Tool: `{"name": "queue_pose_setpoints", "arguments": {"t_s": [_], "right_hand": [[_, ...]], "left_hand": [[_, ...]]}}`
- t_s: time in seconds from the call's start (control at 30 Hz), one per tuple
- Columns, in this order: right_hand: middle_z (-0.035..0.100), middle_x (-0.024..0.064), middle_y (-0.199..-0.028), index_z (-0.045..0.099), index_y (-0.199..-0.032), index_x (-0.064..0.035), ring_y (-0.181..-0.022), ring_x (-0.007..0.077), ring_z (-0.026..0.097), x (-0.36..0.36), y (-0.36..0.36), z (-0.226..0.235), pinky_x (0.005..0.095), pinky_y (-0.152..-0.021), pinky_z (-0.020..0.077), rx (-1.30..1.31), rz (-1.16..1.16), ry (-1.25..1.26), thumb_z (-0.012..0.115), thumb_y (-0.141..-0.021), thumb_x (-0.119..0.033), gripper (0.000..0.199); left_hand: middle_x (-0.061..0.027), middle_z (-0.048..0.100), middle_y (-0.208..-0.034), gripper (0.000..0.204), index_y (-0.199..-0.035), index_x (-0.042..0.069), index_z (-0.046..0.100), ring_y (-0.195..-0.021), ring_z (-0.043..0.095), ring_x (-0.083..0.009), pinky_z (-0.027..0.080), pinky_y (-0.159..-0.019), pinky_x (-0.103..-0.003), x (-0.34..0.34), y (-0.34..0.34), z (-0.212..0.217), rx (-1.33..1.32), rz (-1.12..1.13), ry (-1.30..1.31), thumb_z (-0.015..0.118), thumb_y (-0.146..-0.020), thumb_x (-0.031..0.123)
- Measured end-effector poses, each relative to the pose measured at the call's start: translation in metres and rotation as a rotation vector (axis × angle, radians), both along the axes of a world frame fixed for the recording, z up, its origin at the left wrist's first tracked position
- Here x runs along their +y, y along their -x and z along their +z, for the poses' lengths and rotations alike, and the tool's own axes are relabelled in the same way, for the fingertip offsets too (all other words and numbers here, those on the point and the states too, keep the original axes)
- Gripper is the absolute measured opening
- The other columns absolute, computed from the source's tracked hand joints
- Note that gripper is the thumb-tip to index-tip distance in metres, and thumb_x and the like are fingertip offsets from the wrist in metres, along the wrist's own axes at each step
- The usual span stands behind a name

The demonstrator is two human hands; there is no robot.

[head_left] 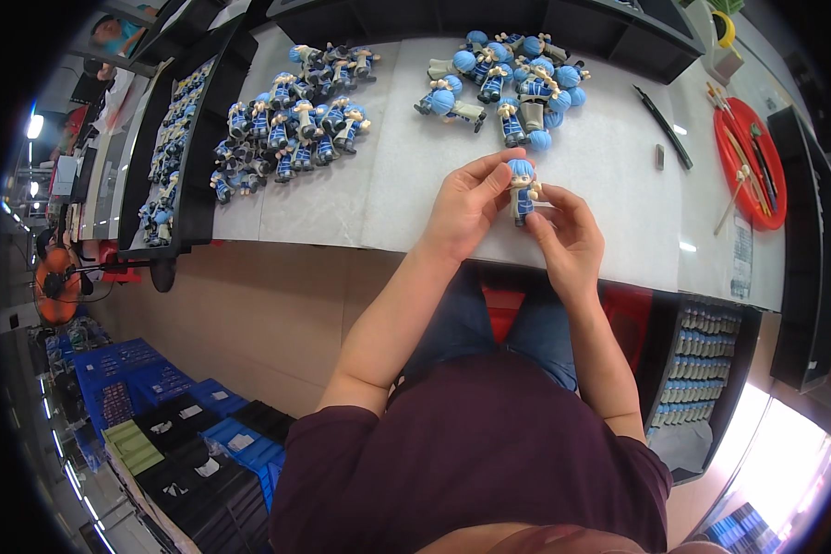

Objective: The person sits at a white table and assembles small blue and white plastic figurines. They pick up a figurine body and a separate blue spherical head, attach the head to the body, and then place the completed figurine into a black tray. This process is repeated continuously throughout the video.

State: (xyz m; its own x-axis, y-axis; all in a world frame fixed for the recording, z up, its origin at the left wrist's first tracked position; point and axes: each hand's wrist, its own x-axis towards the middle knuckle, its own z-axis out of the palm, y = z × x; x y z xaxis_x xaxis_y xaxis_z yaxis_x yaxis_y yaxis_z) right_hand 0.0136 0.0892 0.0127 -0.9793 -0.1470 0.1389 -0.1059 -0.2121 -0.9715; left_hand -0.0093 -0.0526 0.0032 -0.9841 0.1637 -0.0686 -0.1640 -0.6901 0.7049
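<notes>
While the blue-haired figurine [523,189] stands upright, head away from the person, above the white bench [619,185], both hands clamp it: left hand [466,208] at its head, right hand [568,231] lower down.

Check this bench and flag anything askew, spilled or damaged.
Nothing stands out. Both hands, left hand and right hand, hold a blue-haired figurine upright over the table; the loose figurine heaps look like ordinary work piles.
</notes>
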Motion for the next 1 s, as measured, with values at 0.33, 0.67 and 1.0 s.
{"name": "queue_pose_setpoints", "arguments": {"t_s": [0.33, 0.67, 1.0], "right_hand": [[0.054, 0.0130, -0.099, 0.046, -0.109, 0.0044, -0.085, 0.0153, 0.056, 0.0025, -0.0010, -0.0054, 0.0272, -0.071, 0.0508, 0.003, 0.008, 0.044, 0.058, -0.081, -0.001, 0.031], [0.055, 0.0139, -0.098, 0.046, -0.109, 0.0055, -0.079, 0.0151, 0.058, 0.0034, 0.0021, 0.0005, 0.0264, -0.067, 0.0509, -0.096, 0.048, 0.023, 0.060, -0.082, -0.007, 0.033], [0.057, 0.0109, -0.095, 0.049, -0.105, 0.0057, -0.079, 0.0136, 0.058, 0.0050, 0.0001, -0.0055, 0.0241, -0.065, 0.0498, -0.065, 0.032, 0.105, 0.064, -0.078, -0.008, 0.034]], "left_hand": [[-0.0123, 0.058, -0.104, 0.031, -0.112, -0.001, 0.052, -0.091, 0.056, -0.0157, 0.045, -0.081, -0.029, 0.0008, -0.0009, 0.0027, 0.010, 0.003, 0.037, 0.049, -0.089, 0.019], [-0.0154, 0.055, -0.110, 0.030, -0.115, -0.002, 0.048, -0.092, 0.056, -0.0165, 0.046, -0.080, -0.029, -0.0001, 0.0000, 0.0013, 0.030, 0.013, -0.010, 0.044, -0.091, 0.015], [-0.0178, 0.054, -0.110, 0.031, -0.115, -0.005, 0.047, -0.090, 0.058, -0.0174, 0.048, -0.080, -0.030, 0.0028, 0.0007, 0.0047, -0.017, -0.027, 0.076, 0.041, -0.092, 0.014]]}}
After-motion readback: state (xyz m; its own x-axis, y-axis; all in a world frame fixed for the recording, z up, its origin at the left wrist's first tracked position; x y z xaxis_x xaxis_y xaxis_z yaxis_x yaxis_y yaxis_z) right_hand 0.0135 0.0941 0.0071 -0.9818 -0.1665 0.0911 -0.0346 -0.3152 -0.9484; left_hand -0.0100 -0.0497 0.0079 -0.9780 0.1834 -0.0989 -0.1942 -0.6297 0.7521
